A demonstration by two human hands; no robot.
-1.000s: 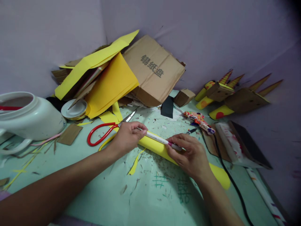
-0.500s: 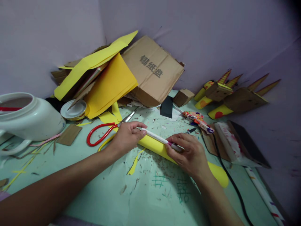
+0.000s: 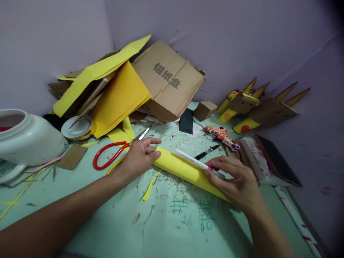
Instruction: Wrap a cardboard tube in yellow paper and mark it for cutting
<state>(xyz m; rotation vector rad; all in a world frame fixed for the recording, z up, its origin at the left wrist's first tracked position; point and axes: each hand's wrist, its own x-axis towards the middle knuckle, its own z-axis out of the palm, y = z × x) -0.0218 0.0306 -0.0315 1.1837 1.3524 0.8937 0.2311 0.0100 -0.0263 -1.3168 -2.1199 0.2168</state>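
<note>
Red-handled scissors (image 3: 113, 152) lie just beyond the left hand (image 3: 139, 157). Farther back, a cardboard box (image 3: 168, 80) leans among yellow sheets (image 3: 118, 98).

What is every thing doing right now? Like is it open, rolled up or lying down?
Yellow paper: rolled into a tube, lying on the table.
Pen: lying along the tube, under the right hand.
Left hand: pressing the tube's end.
Scissors: lying flat, blades closed.
White jar: open, no lid.
</note>
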